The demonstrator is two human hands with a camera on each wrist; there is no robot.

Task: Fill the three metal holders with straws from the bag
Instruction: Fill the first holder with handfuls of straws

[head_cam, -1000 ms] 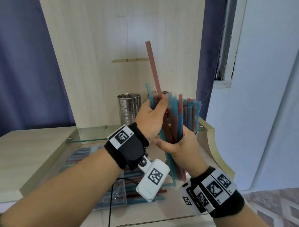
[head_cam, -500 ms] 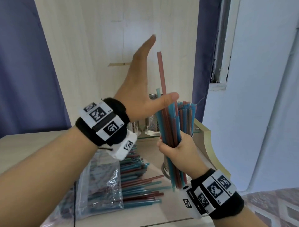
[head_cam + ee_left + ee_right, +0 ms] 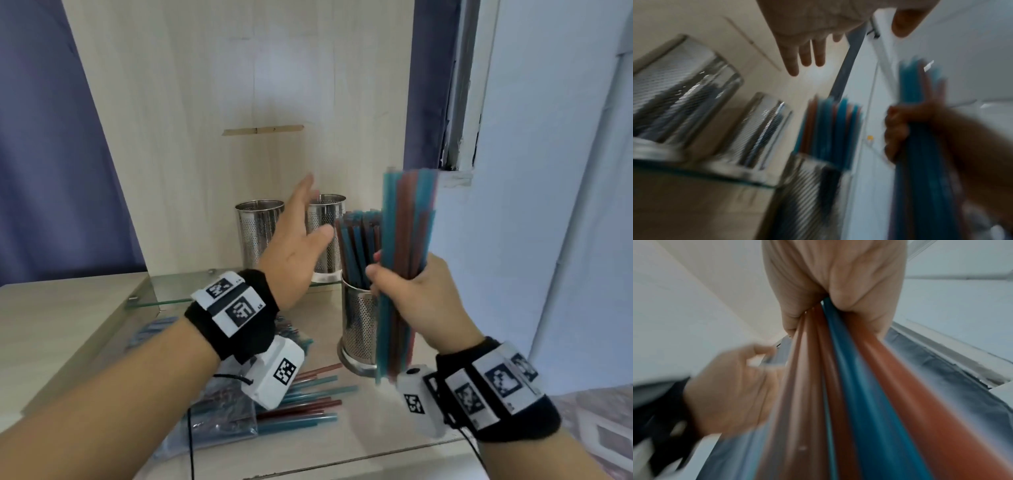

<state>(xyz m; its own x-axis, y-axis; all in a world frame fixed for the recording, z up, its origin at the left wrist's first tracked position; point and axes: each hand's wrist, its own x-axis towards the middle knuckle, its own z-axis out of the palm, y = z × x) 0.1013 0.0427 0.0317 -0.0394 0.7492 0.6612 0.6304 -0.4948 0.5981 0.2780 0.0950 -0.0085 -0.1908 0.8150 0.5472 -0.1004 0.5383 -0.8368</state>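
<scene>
Gripping a bundle of teal and red straws upright, the right hand is curling its fingers round the middle of the bundle, just right of the near holder. The bundle's lower ends are hanging beside that holder's wall, not inside it. The near holder is standing on the wooden counter and is already showing straws packed in it. The left hand is reaching forward with fingers straight and spread, holding nothing, passing in front of the middle holder; whether it is touching that one cannot be told. The middle holder and the far-left holder are sitting side by side on a glass shelf against the wood back panel; no straws are sticking out of either. Down on the counter a clear plastic bag is lying flat with more straws in it, and loose straws are spilling out of its right side. The left wrist view is blurred.
</scene>
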